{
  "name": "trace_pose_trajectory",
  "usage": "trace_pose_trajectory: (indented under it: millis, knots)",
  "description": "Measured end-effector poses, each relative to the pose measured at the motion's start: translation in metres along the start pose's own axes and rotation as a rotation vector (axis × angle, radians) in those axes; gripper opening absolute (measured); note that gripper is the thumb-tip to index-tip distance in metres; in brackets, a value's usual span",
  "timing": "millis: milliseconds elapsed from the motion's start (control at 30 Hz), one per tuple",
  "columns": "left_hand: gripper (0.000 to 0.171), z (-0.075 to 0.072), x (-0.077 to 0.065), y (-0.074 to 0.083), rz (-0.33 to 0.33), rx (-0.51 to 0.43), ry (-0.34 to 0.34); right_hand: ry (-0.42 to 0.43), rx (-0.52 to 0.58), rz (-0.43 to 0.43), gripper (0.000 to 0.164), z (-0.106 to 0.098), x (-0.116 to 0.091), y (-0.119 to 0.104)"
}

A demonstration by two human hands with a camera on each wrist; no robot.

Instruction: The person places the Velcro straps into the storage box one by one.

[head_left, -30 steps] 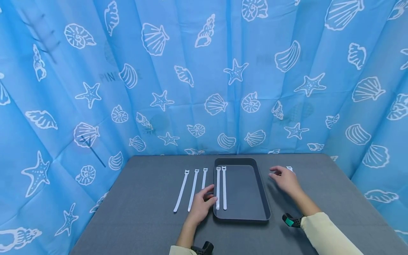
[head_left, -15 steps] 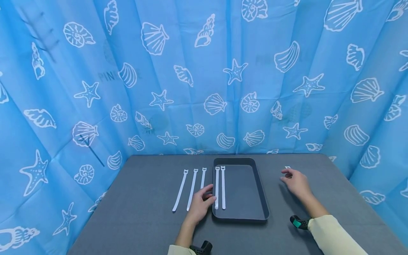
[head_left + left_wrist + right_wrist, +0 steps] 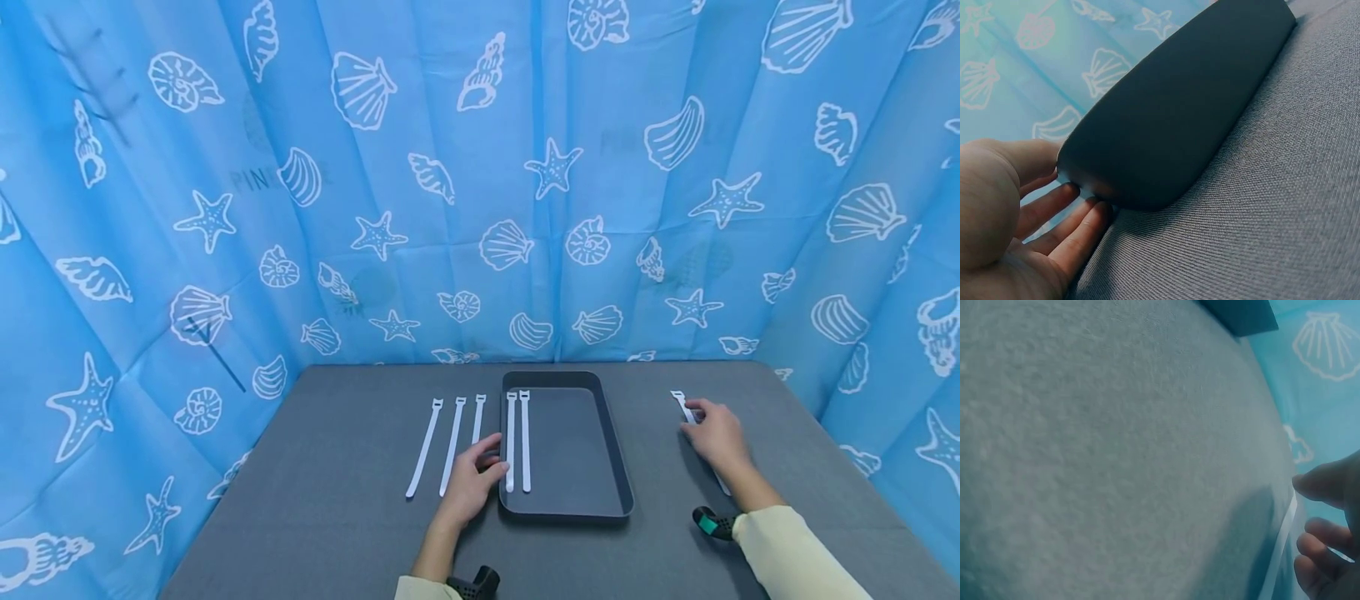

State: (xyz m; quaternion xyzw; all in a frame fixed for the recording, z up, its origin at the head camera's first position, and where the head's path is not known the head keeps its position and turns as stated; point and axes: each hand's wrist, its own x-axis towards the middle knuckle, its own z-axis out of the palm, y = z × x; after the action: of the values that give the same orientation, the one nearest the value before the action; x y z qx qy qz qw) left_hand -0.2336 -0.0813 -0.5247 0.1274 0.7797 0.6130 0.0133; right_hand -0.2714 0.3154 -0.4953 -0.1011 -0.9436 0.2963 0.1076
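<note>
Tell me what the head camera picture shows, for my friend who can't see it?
A person's left hand rests against the near left edge of a dark tray holding two white straps, while the right hand lies over another strap on the grey table. Three more straps lie left of the tray, before a blue seashell curtain.

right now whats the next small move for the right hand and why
Probably close the right hand on the white plastic cable tie under it and lift. Its fingers rest over that tie on the grey table, apart from the dark rectangular tray, which already holds two ties. The left hand rests against the tray's left rim.
</note>
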Motion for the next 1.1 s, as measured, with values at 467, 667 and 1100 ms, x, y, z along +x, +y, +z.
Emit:
trace_pose_trajectory:
  millis: [467, 667, 1100]
  knots:
    - [0.048, 0.001, 0.0, -0.003, 0.007, 0.018, 0.011, -0.011, -0.011, 0.179, 0.038, 0.002, 0.006, 0.006]
    - [0.048, 0.001, 0.001, -0.003, 0.012, 0.01, 0.012, -0.022, -0.002, 0.229, 0.037, 0.004, 0.005, 0.003]
    - [0.046, -0.004, -0.015, 0.037, 0.029, -0.014, -0.013, -0.174, 0.042, 0.05, 0.049, -0.005, -0.002, 0.003]
